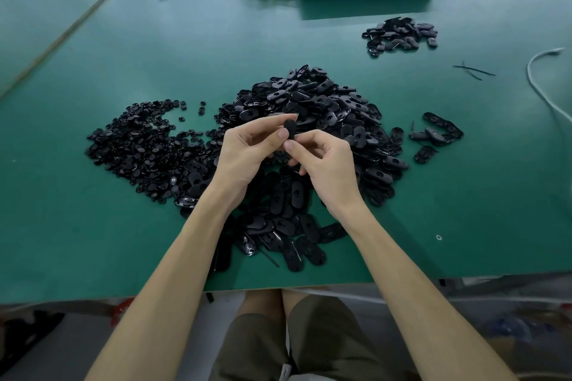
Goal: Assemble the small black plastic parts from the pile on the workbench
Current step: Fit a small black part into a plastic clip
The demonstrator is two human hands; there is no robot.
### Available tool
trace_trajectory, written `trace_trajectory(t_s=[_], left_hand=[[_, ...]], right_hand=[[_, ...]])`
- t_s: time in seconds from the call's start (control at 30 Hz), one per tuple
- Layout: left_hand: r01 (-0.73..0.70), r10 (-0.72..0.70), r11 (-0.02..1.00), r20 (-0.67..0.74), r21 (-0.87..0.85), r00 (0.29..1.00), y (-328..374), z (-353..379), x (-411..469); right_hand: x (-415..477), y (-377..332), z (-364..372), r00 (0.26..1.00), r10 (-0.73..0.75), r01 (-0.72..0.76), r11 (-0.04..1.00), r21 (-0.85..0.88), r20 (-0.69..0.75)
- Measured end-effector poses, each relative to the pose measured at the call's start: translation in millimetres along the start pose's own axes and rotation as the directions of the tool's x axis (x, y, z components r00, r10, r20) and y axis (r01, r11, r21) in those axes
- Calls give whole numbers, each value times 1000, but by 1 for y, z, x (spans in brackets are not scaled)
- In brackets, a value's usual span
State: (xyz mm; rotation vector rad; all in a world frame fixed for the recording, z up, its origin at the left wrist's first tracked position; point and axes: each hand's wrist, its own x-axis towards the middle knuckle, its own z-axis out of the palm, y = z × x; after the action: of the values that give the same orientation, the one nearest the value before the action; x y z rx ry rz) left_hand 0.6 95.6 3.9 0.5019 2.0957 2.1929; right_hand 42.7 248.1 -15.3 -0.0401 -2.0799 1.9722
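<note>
Black plastic litters the green counter [123,226]. The person holds one oval part [290,128] just above the big pile [309,108]; the left hand [244,151] and right hand [325,161] each keep a pinching grip on it. I'd judge a fitting step is in hand; next, a round piece from the smaller heap [139,145] needs pressing in squarely. Whether one is already held, I cannot tell.
</note>
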Motion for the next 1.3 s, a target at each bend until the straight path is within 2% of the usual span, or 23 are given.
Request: trace_trajectory(t_s=[0.13, 0.27, 0.5, 0.97, 1.3], left_hand=[[-15, 16, 999, -15, 48, 1000, 0, 0, 0], [-28, 28, 992, 9, 123, 1000, 0, 3, -1], [-23, 19, 987, 30, 160, 999, 5, 6, -3], [-26, 14, 987, 74, 160, 997, 5, 5, -5], [2, -7, 972, 19, 235, 1000, 4, 8, -5]], right_hand=[[0, 0, 1, 999, -4, 4, 1000, 1, -44], [2, 0, -1, 995, -16, 23, 997, 72, -94], [3, 2, -1, 993, -26, 30, 999, 32, -113], [0, 0, 0, 994, 37, -34, 999, 39, -98], [1, 2, -1, 994, 63, -62, 998, 12, -91]])
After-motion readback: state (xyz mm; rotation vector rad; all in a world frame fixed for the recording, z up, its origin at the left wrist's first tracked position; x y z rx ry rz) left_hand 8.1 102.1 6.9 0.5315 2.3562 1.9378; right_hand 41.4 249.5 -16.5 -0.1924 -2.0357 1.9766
